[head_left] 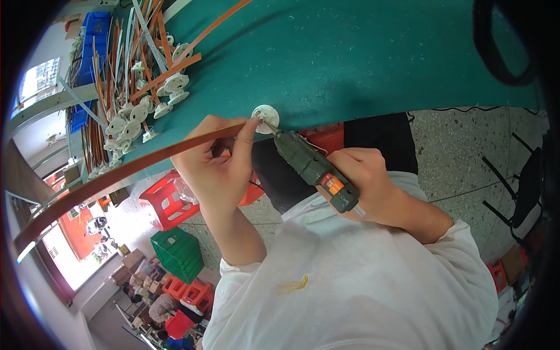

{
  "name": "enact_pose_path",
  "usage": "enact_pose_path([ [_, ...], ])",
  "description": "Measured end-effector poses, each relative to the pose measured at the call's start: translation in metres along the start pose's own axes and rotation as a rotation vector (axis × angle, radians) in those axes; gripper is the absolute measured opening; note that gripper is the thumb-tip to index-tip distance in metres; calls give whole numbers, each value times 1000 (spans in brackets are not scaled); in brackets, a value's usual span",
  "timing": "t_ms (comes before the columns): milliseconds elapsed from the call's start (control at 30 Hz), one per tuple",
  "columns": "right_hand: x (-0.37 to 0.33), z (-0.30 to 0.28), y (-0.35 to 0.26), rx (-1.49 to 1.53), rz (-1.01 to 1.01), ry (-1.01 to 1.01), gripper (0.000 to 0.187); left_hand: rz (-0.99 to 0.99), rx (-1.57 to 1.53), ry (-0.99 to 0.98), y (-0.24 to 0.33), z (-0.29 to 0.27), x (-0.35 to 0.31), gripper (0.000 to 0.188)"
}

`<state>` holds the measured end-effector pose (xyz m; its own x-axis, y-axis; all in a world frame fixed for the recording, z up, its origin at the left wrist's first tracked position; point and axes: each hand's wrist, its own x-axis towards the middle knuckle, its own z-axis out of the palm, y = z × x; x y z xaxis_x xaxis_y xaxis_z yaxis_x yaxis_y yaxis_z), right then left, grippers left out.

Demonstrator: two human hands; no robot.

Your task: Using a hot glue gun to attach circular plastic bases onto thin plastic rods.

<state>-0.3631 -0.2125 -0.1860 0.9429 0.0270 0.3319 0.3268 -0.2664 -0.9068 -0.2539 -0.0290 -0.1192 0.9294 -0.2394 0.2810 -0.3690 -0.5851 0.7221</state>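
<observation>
My left hand (219, 163) is closed around the end of a long brown strip (116, 175), thumb and fingers pinched near its tip. That end meets a white round disc (267, 110) at the front edge of the green table, where the fingertips partly cover the join. In my right hand (368, 175) is a dark green glue gun (298, 155), gripped with the fingers wrapped round its rear part. Its nozzle reaches the disc beside my left fingertips. Whether glue is coming out is too small to tell.
Several brown and pale strips with white round bases (135, 114) lie piled at the left of the green table (350, 64). Blue bins (93, 46) stand behind them. Below are a red stool (166, 201), a green crate (177, 254) and, at right, a black chair (525, 186).
</observation>
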Motion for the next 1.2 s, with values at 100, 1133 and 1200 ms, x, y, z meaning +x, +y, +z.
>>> enact_pose_path([
  [100, 0, -2, 0, 2, 0, -33, 21, -11, -9, -7, 1, 1, 1, 11],
  [1133, 62, -154, 50, 891, 290, 533, 19, 135, 411, 151, -44, 25, 226, 18],
  [1200, 62, -155, 50, 878, 277, 540, 19, 103, 382, 149, -44, 29, 227, 17],
])
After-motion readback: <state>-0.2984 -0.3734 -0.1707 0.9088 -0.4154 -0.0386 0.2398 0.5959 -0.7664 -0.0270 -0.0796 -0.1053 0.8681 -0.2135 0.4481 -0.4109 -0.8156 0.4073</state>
